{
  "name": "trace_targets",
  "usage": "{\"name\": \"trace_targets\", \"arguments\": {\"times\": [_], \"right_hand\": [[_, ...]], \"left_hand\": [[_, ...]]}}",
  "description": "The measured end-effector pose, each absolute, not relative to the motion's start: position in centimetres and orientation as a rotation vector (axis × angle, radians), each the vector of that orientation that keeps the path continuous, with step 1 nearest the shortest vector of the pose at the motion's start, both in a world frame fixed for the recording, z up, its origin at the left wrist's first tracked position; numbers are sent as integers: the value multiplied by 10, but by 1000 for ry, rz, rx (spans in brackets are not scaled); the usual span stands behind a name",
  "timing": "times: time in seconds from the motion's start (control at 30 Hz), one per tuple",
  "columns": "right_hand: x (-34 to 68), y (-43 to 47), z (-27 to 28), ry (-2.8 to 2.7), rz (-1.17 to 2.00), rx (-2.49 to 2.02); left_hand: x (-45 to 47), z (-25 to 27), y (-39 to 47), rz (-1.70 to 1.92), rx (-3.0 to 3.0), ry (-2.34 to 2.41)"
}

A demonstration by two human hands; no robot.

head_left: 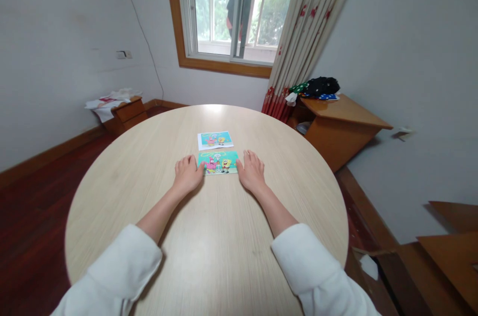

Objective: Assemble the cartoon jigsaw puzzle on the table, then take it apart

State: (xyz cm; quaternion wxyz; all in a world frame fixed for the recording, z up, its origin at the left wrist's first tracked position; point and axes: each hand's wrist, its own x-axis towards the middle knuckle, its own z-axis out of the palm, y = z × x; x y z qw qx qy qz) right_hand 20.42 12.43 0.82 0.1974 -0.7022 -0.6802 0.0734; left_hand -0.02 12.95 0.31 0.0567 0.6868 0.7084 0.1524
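Note:
A flat rectangular cartoon picture (pixel 218 165) lies on the table, showing a pink starfish, a tall pale figure and a yellow sponge on turquoise. My left hand (pixel 187 175) rests at its left edge, thumb touching that side and the other fingers laid out on the tabletop. At the right edge is my right hand (pixel 252 171), its thumb at the border and its fingers stretched forward. Just beyond lies a smaller printed sheet (pixel 215 140) with a similar scene and a white margin. Whether the nearer picture is made of pieces I cannot tell.
Both lie on a round pale wooden table (pixel 216 236). Behind it are a window (pixel 239 12) and a long curtain (pixel 302 27). A tilted wooden cabinet (pixel 336 127) with cloths (pixel 321 88) stands at the right, and a small wooden stand (pixel 130 114) at the left.

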Motion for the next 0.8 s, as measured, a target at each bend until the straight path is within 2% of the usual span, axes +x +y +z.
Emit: {"name": "trace_targets", "arguments": {"times": [0.4, 0.8], "right_hand": [[188, 78, 12, -2102, 198, -1978], [193, 78, 4, -2051, 212, -2168]], "left_hand": [[19, -5, 79, 274, 2245, 2210], [18, -7, 74, 201, 2204, 2233]]}}
